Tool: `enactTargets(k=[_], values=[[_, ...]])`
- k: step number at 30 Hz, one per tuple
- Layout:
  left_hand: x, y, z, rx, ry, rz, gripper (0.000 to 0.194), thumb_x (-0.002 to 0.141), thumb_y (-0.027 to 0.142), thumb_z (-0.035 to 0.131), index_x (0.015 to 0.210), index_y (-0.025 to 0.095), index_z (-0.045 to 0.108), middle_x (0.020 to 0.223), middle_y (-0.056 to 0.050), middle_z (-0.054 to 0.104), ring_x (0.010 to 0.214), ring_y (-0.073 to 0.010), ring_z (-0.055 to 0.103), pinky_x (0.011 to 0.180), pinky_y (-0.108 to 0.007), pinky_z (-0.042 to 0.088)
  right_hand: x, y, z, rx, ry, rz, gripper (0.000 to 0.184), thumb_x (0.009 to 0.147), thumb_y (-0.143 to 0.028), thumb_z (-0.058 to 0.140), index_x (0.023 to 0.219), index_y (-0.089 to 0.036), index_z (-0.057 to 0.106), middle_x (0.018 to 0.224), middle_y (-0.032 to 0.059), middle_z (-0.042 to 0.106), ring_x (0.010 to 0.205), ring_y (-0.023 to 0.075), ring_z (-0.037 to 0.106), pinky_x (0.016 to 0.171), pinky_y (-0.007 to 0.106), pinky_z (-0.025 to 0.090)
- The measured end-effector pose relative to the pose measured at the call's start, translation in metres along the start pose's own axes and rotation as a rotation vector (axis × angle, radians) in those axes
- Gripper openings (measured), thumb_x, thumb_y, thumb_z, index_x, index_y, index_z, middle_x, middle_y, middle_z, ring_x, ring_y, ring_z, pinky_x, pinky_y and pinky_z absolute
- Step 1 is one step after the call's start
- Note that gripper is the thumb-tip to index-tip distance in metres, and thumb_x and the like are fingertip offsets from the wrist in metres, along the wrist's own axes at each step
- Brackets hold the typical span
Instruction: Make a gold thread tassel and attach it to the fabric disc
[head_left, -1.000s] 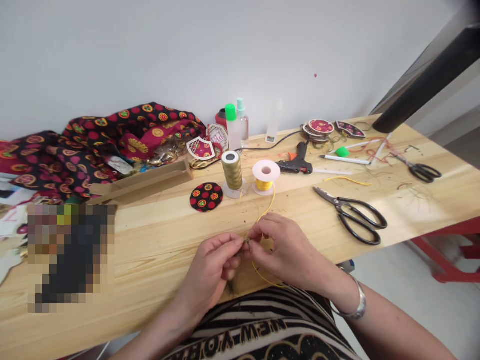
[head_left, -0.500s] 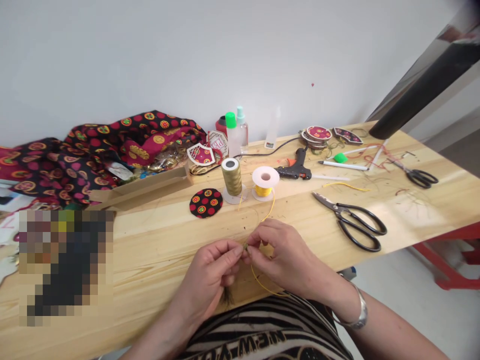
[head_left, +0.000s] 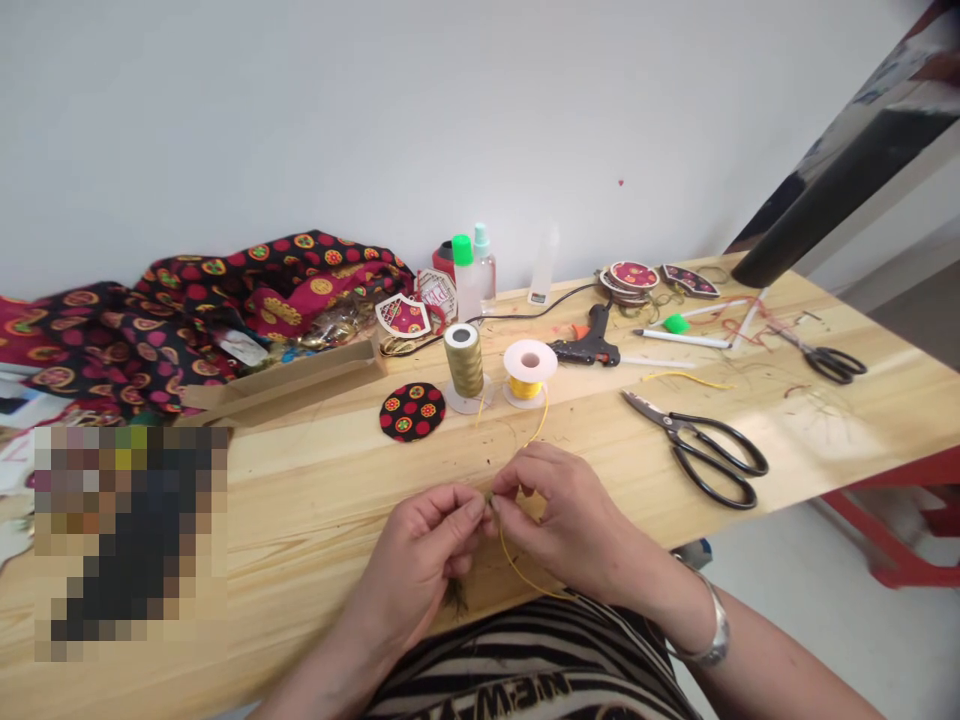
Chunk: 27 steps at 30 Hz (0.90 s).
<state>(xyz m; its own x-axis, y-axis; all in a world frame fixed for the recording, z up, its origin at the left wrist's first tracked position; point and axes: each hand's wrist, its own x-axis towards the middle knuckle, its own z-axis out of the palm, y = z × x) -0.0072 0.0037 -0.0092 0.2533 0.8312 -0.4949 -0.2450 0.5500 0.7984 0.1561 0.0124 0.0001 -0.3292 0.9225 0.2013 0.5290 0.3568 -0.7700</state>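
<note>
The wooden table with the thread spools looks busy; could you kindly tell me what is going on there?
Over the table, a person's left hand and right hand meet and pinch a small greenish piece, mostly hidden between them. Dark threads hang below the left hand. Yellow cord leads from a white spool toward the right hand. The large scissors and glue gun lie on the table, untouched.

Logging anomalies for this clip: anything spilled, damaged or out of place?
Untidy: thread scraps lie strewn near the smaller scissors, on the right of the table. A pixelated patch hides part of its left. No spill shows.
</note>
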Motion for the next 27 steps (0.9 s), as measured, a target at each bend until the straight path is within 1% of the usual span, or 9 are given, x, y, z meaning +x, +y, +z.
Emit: enactTargets(k=[4,7,12,14,16,18,20,23,27], values=[[-0.001,-0.001,0.001,-0.007,-0.008,-0.015,0.022,0.068,0.031,0.075,0.065,0.011,0.066,0.055,0.002,0.050,0.047,-0.0036,0.028,0.042,-0.016,0.017,-0.001,-0.001,0.000,0.002,0.019,-0.004,0.009,0.076,-0.009,0.057,0.072,-0.015,0.062,0.069,0.0021,0.061,0.071,0.0142,0.054,0.066,0.026,0.042],[0.000,-0.002,0.001,0.012,-0.003,0.013,0.023,0.069,0.032,0.075,0.065,0.011,0.067,0.056,0.001,0.051,0.048,-0.0042,0.030,0.042,-0.016,0.019,0.001,-0.001,-0.001,0.005,0.016,-0.001,0.009,0.077,-0.009,0.058,0.072,-0.015,0.062,0.069,0.0021,0.062,0.071,0.0140,0.055,0.066,0.025,0.042],[0.000,0.001,-0.007,0.039,0.028,0.050,0.022,0.069,0.032,0.073,0.066,0.011,0.067,0.060,-0.001,0.057,0.046,-0.0034,0.029,0.042,-0.017,0.019,-0.005,0.004,-0.016,-0.056,-0.045,0.017,0.009,0.086,-0.017,0.055,0.085,-0.016,0.064,0.081,0.0042,0.064,0.079,0.0147,0.055,0.073,0.026,0.043],[-0.003,0.004,-0.011,0.049,0.056,0.057,0.020,0.070,0.031,0.073,0.066,0.011,0.067,0.062,-0.002,0.059,0.046,-0.0026,0.028,0.042,-0.016,0.019,-0.016,0.004,-0.024,-0.145,-0.114,0.027,0.013,0.089,-0.019,0.051,0.084,-0.017,0.062,0.080,0.0038,0.062,0.078,0.0154,0.053,0.071,0.028,0.041],[-0.006,0.007,-0.015,0.052,0.091,0.070,0.019,0.070,0.030,0.073,0.067,0.012,0.068,0.064,-0.003,0.061,0.046,-0.0022,0.028,0.042,-0.016,0.019,-0.030,0.001,-0.029,-0.217,-0.260,0.005,0.016,0.090,-0.021,0.049,0.078,-0.019,0.059,0.075,0.0022,0.060,0.075,0.0158,0.051,0.068,0.028,0.039],[-0.007,0.007,-0.018,0.047,0.119,0.086,0.018,0.069,0.029,0.073,0.067,0.012,0.068,0.066,-0.003,0.062,0.046,-0.0023,0.029,0.042,-0.015,0.019,-0.044,-0.002,-0.029,-0.278,-0.362,-0.023,0.014,0.088,-0.026,0.053,0.077,-0.019,0.057,0.078,0.0025,0.060,0.075,0.0169,0.049,0.068,0.030,0.038],[-0.007,0.006,-0.018,0.046,0.125,0.093,0.018,0.069,0.029,0.073,0.067,0.012,0.068,0.066,-0.004,0.062,0.046,-0.0025,0.029,0.042,-0.016,0.019,-0.053,-0.004,-0.025,-0.356,-0.404,-0.058,0.012,0.087,-0.026,0.054,0.077,-0.018,0.055,0.081,0.0040,0.060,0.076,0.0180,0.049,0.068,0.032,0.037],[-0.006,0.002,-0.016,0.050,0.099,0.077,0.018,0.071,0.029,0.072,0.067,0.012,0.068,0.066,-0.004,0.062,0.046,-0.0023,0.029,0.042,-0.016,0.019,-0.059,-0.003,-0.018,-0.453,-0.436,-0.152,0.010,0.086,-0.016,0.051,0.077,-0.018,0.055,0.080,0.0049,0.059,0.075,0.0184,0.048,0.068,0.033,0.035],[-0.007,0.001,-0.014,0.074,0.086,0.068,0.019,0.072,0.030,0.071,0.067,0.011,0.068,0.066,-0.004,0.063,0.046,-0.0021,0.028,0.042,-0.016,0.019,-0.055,-0.002,-0.018,-0.435,-0.496,-0.199,0.009,0.084,-0.012,0.051,0.078,-0.017,0.054,0.082,0.0047,0.059,0.075,0.0176,0.047,0.069,0.032,0.036]])
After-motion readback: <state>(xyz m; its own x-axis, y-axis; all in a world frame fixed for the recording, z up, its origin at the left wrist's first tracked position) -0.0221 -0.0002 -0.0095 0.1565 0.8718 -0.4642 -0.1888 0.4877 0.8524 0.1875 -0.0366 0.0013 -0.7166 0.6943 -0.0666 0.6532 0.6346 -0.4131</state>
